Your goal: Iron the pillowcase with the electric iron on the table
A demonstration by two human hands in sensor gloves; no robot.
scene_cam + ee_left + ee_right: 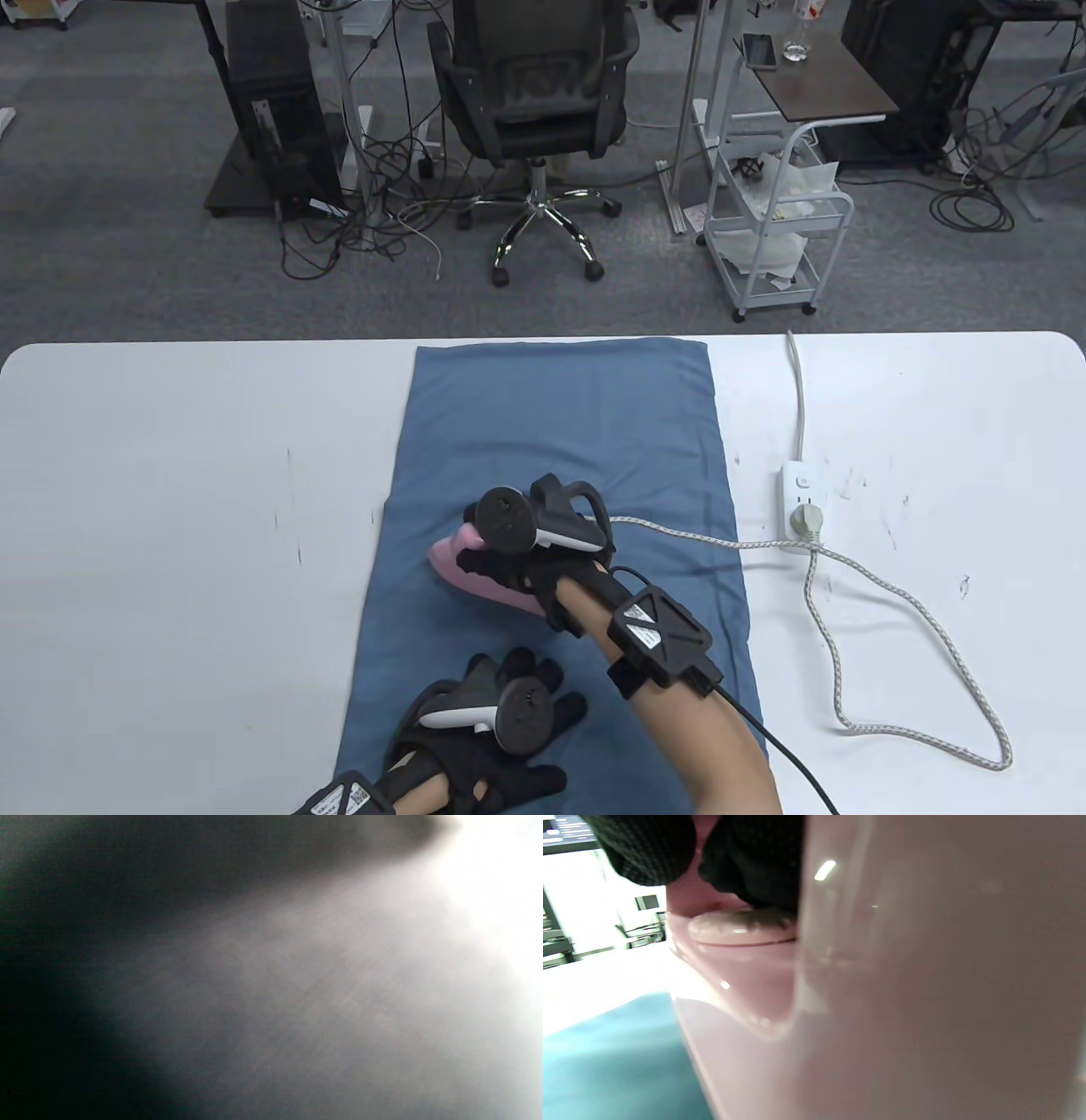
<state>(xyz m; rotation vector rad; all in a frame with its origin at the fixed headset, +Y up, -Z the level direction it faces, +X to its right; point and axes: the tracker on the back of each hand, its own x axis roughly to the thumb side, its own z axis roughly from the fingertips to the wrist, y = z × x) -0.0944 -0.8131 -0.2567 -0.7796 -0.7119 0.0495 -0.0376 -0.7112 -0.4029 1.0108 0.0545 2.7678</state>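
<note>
Pillowcase (560, 475), blue, is lying flat with its long axis running from the near table (170, 475) edge to the far one. Pink iron (475, 570) is sitting on its near half, nose pointing left and slightly away, right hand (534, 552) grasping the handle. Left hand (484, 730) is pressing flat on the cloth just nearer, fingers spread.

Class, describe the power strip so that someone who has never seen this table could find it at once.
Start at the white table and look right of the blue pillowcase. The power strip lies there, a small white block with one plug in it. Its smooth white lead runs off the far edge, unlike the iron's braided cord.
</note>
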